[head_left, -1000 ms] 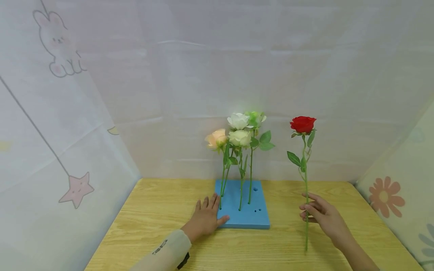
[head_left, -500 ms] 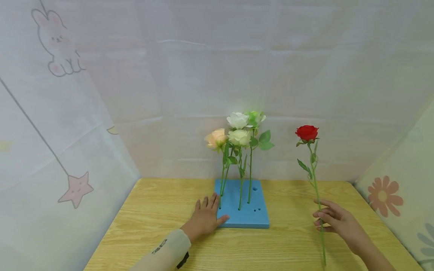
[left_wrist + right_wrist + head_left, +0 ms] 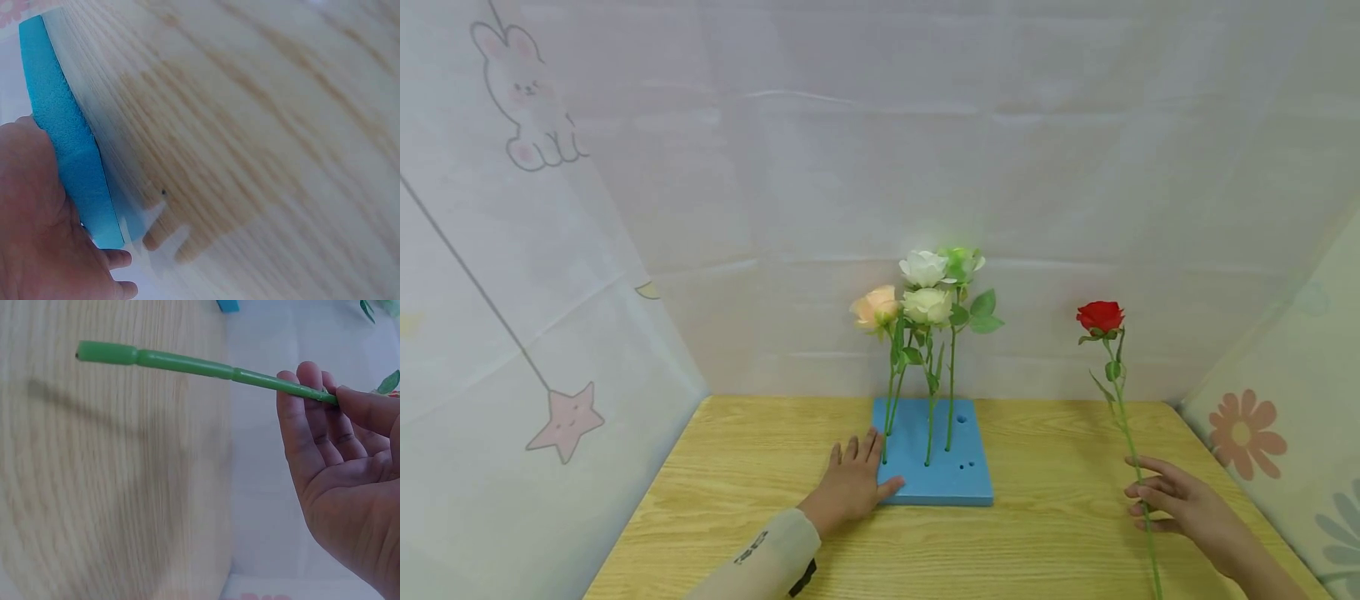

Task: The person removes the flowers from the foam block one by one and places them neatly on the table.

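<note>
My right hand pinches the green stem of an artificial red rose between thumb and fingers, off to the right of the board. The stem's lower end sticks out bare above the table in the right wrist view. My left hand rests with spread, straight fingers along the left edge of a blue foam board, its thumb on the front corner. In that board stand a peach rose, a white rose, a cream rose and a green-white rose.
The foam board has a larger hole at the back right and two small holes at the front right. Beneath it lies a wood-grain table. Pale printed cloth hangs behind and at both sides.
My right hand has moved right and somewhat nearer with the red rose, whose bloom is now lower and whose stem leans more. The left hand and the board have stayed put.
</note>
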Tool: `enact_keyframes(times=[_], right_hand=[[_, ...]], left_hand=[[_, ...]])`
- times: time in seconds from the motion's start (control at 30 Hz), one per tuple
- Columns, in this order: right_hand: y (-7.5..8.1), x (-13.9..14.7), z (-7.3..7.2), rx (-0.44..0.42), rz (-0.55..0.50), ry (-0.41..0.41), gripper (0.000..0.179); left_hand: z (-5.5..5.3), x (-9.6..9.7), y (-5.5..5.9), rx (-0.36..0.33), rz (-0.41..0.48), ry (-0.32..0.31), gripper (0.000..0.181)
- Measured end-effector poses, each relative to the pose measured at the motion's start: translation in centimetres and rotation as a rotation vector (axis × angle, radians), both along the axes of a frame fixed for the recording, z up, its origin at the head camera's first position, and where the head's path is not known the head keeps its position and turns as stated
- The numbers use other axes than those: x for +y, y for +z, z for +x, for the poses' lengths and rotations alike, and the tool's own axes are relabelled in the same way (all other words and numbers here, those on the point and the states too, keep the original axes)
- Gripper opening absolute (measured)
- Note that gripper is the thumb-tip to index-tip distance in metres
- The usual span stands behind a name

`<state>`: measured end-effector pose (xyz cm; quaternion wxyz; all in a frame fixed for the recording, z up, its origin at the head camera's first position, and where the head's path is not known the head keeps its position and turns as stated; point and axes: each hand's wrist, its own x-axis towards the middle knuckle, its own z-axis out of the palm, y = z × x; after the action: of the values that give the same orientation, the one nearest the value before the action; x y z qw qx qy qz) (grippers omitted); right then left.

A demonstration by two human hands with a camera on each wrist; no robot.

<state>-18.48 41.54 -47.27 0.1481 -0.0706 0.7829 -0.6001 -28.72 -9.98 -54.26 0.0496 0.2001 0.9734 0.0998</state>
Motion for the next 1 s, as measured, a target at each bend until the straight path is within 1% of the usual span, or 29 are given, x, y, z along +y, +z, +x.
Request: enact_keyframes(times=[0.17, 0.33, 0.53, 0.6, 0.77, 1.0], right_hand=[[-0.4, 1.8, 0.4, -0.035, 0.000, 0.022, 0.042], [-0.6, 3.3, 0.6, -0.093, 0.000, 0.052, 0.042], [-0.9, 4.9, 0.5, -0.152, -0.081, 0.088, 0.045], [-1.0, 5.5, 0.5, -0.165, -0.089, 0.095, 0.045], [-1.5, 6.8, 0.8, -0.172, -0.020, 0.056, 0.038], [-2.7, 8.6, 0.8, -0.186, 0.026, 0.059, 0.039]], left_hand=[[0.1, 0.0, 0.1, -0.011, -0.010, 0.000, 0.094], [0.1, 0.0, 0.3, -0.014, -0.002, -0.002, 0.093], [0.1, -0.1, 0.4, -0.008, -0.001, 0.002, 0.093], [0.1, -0.1, 0.3, -0.008, -0.004, 0.003, 0.093], [0.1, 0.0, 0.2, -0.011, -0.006, 0.001, 0.093], [0.2, 0.0, 0.1, -0.015, 0.000, -0.002, 0.093]])
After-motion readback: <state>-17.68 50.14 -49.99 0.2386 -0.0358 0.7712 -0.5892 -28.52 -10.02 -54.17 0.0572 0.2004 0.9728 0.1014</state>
